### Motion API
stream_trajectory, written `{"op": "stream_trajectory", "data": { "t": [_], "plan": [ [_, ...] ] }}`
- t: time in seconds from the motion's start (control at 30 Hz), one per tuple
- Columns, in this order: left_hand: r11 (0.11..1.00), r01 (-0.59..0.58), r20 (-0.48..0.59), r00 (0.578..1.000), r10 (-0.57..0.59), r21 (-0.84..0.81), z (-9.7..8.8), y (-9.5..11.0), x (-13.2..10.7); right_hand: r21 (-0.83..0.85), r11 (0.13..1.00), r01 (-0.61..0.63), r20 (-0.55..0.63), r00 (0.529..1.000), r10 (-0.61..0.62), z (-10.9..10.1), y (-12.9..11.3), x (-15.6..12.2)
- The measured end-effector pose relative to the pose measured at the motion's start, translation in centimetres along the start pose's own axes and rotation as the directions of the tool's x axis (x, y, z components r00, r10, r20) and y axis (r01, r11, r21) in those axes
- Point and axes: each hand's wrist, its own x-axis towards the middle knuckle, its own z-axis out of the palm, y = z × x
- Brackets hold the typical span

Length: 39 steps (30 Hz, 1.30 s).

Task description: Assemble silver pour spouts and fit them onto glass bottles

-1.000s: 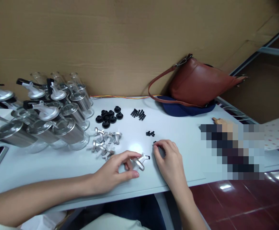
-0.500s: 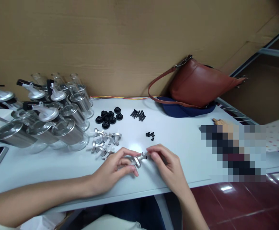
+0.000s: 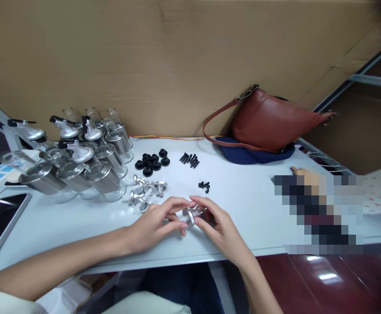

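Spout [image 3: 189, 216] of shiny metal, round-flanged, is near the front edge of worktop [image 3: 259, 205]; I grasp it with left hand [image 3: 159, 224] and curled right hand [image 3: 221, 224]. Black stepped caps [image 3: 156, 165] lie toward the back edge.

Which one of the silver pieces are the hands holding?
The silver piece between the left hand and the right hand. Only that one is being held; the other silver pieces lie clustered just beyond the left hand.

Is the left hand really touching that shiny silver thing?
Touching. The head view shows the left hand holding the silver piece, with its thumb and fingers around it.
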Motion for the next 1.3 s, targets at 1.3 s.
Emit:
{"op": "stream_trajectory", "data": {
  "t": [1.3],
  "plan": [
    [0.938, 0.053, -0.261, 0.954, -0.149, -0.342, 2.2, -0.6, 0.4, -0.044, 0.999, -0.016, -0.388, 0.922, -0.002, -0.3, 0.4, -0.9]
  ]
}}
